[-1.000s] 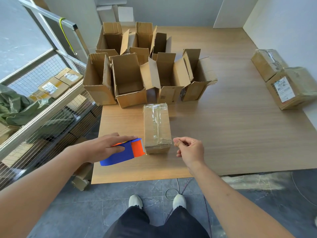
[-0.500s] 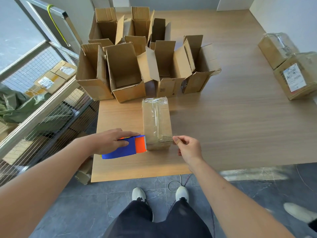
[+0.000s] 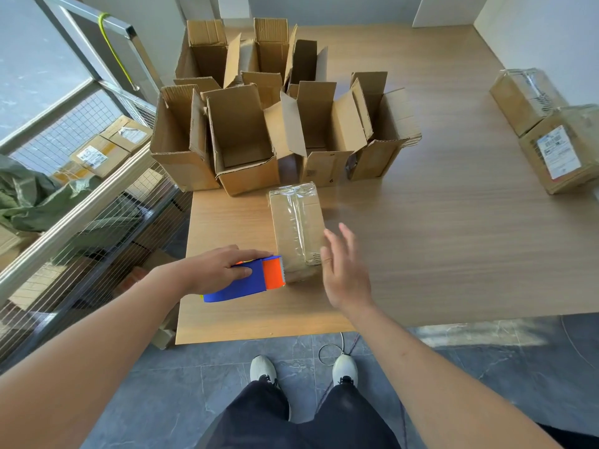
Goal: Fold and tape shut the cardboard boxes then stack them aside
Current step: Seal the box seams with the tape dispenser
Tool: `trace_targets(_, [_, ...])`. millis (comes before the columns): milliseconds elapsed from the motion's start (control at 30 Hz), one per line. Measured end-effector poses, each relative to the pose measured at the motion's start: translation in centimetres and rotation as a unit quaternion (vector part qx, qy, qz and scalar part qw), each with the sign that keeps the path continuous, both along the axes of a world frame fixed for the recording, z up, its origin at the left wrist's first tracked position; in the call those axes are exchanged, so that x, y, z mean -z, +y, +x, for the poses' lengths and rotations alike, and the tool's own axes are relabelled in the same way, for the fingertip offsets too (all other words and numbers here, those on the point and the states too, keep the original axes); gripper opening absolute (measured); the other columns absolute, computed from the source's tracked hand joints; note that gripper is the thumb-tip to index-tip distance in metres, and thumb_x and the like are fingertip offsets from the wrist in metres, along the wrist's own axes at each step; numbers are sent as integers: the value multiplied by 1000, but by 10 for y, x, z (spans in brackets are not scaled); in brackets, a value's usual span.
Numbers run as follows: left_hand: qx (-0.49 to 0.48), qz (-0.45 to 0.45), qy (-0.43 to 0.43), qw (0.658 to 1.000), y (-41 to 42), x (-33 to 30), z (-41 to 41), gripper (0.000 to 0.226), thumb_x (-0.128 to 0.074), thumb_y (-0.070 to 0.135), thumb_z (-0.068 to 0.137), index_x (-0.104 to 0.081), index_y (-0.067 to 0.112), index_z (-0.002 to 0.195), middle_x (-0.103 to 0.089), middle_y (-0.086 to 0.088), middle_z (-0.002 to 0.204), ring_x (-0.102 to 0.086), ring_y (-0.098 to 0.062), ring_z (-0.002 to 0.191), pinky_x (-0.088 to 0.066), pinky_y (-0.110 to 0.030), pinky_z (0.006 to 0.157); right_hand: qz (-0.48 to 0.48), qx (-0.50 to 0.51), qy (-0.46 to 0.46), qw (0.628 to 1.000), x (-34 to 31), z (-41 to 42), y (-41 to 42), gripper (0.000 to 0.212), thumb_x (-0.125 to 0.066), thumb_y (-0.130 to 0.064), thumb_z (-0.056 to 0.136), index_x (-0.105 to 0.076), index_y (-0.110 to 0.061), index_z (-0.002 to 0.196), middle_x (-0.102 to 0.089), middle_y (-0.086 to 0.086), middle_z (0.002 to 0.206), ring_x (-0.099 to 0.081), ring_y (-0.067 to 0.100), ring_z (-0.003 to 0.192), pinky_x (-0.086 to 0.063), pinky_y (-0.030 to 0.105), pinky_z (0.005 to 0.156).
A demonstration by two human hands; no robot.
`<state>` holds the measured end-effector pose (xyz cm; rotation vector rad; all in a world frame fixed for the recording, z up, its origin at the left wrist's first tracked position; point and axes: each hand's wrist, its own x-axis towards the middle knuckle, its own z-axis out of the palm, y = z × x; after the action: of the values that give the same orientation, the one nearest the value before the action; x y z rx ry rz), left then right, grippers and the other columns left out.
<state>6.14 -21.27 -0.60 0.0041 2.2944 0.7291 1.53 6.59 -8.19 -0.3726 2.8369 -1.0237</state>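
Head view, left hand (image 3: 220,270) gripping tape dispenser (image 3: 251,280), box label (image 3: 558,152) perhaps barcoded, unreadable

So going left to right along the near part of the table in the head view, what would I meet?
Left hand → tape dispenser → taped box → right hand → bare wooden table.

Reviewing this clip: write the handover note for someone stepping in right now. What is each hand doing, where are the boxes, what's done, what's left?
Left hand: grips the blue and orange tape dispenser, which rests on the table against the taped box.
Right hand: open, fingers spread beside that box's right side.
Done: this box is closed and taped; two sealed boxes sit at the far right.
Left: set this one aside, then fold and tape the open boxes behind.
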Motion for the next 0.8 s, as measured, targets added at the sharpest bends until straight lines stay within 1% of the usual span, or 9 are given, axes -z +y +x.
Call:
trace_targets(33, [-1, 2, 2, 1000, -1, 1, 2, 51, -41, 32, 110, -31, 70, 142, -50, 12, 112, -49, -12, 103, -37, -39, 95, 45, -84, 52, 994, -2, -1, -5, 51, -33, -42, 110, -35, -24, 158, -15, 4, 170, -18, 22, 155, -21, 39, 123])
trace_targets(100, [-1, 4, 3, 1000, -3, 3, 5, 51, -41, 33, 110, -30, 70, 144, -50, 9, 112, -50, -14, 104, -38, -40, 95, 137, -231, 96, 958, 0, -6, -13, 63, -30, -47, 111, -12, -21, 165, 5, 4, 173, 6, 18, 158, -3, 40, 129])
trace_targets(167, [-10, 14, 0, 1000, -5, 5, 7, 51, -42, 35, 110, -29, 70, 144, -50, 8, 113, -50, -14, 104, -39, -40, 96, 205, -286, 119, 928, 8, -11, -14, 67, -30, -49, 110, -5, -21, 165, 11, 4, 172, 12, 19, 158, -5, 46, 129])
trace_targets(233, [-23, 32, -6, 999, -6, 7, 10, 52, -42, 34, 110, -30, 71, 144, -50, 9, 115, -50, -15, 107, -39, -41, 98, 221, -290, 147, 919, 16, -13, -13, 66, -35, -49, 109, -9, -25, 165, 3, 5, 172, 6, 23, 159, -11, 49, 128])
trace_targets(300, [-41, 57, -10, 997, -11, 10, 15, 53, -44, 31, 110, -32, 71, 142, -51, 10, 118, -50, -16, 111, -40, -40, 101, 218, -293, 161, 917, 20, -13, -11, 66, -41, -49, 108, -10, -34, 164, -2, 6, 172, 0, 26, 159, -8, 48, 128])
trace_targets(467, [-41, 101, -10, 994, -26, 15, 26, 55, -47, 30, 109, -33, 73, 141, -52, 11, 121, -49, -12, 114, -38, -35, 103, 224, -303, 171, 911, 19, -16, -12, 62, -36, -56, 105, -11, -48, 161, -2, 7, 172, -3, 30, 159, -8, 47, 128])
trace_targets(567, [-16, 81, -20, 996, -34, 12, 25, 55, -46, 32, 109, -31, 74, 140, -52, 9, 117, -50, -13, 110, -38, -32, 97, 226, -302, 166, 911, 17, -15, -11, 61, -35, -55, 105, -8, -51, 160, 0, 7, 172, 0, 30, 159, -9, 48, 128])
trace_targets(667, [-13, 63, -26, 998, -37, 9, 25, 53, -43, 33, 110, -30, 71, 144, -50, 12, 115, -49, -6, 105, -35, -24, 87, 224, -300, 163, 913, 16, -15, -11, 61, -37, -55, 106, -7, -53, 159, 1, 7, 172, 1, 30, 159, -11, 49, 128])
trace_targets(800, [-5, 15, -27, 1000, -28, 18, 23, 50, -37, 37, 111, -24, 70, 147, -49, 8, 113, -51, -17, 104, -39, -35, 92, 233, -302, 159, 911, 13, -14, -13, 60, -34, -55, 106, -5, -54, 159, 4, 7, 172, 4, 29, 159, -9, 48, 128])
